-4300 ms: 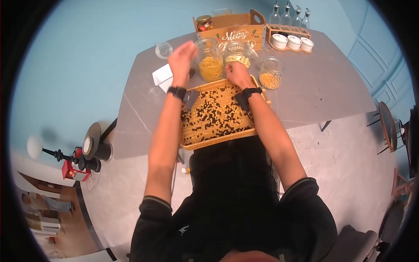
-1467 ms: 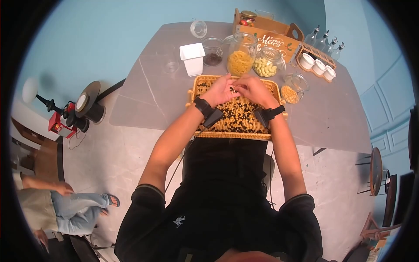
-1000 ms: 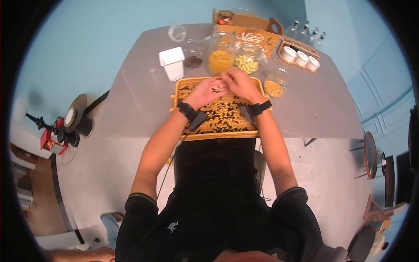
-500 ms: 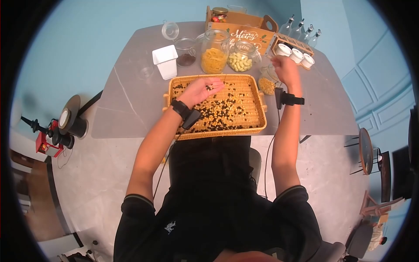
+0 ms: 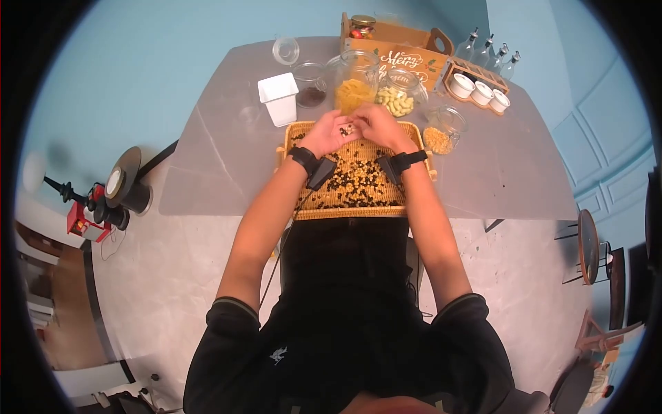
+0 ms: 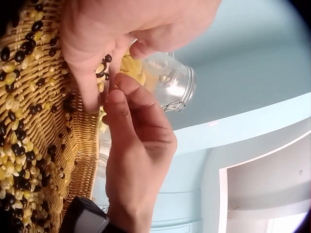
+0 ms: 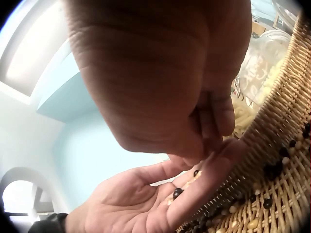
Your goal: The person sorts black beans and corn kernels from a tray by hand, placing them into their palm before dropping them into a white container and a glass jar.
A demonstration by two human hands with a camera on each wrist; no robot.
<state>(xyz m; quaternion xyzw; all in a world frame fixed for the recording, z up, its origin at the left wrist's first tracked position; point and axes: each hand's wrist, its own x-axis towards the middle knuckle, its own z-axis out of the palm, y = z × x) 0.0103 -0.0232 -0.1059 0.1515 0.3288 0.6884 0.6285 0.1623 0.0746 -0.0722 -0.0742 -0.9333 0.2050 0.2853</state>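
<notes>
Palm up, the left hand (image 5: 328,136) rests above the wicker tray (image 5: 358,214) with a few black beans and pale kernels (image 5: 347,130) on its palm. In the right wrist view the fingers of the left hand (image 7: 146,206) lie nearly straight. The right hand (image 5: 381,127) is over those fingers, its thumb and fingertips brought together. The left wrist view shows the right hand (image 6: 141,141) touching or nearly touching the left fingers; whether it pinches a bean is hidden. Mixed black beans and yellow kernels (image 5: 355,183) are spread across the tray.
Behind the tray stand a white container (image 5: 279,101), a dark-filled jar (image 5: 312,94), a pasta jar (image 5: 353,93) and a jar of pale green pieces (image 5: 396,102). Right of it is a yellow-kernel jar (image 5: 438,140). A wooden box (image 5: 407,58) and lidded white pots (image 5: 481,92) sit farther back.
Half a second ago the right hand was off to the right, above the yellow-kernel jar; now it is back over the left palm. The left hand still carries beans, and the head view has shifted slightly.
</notes>
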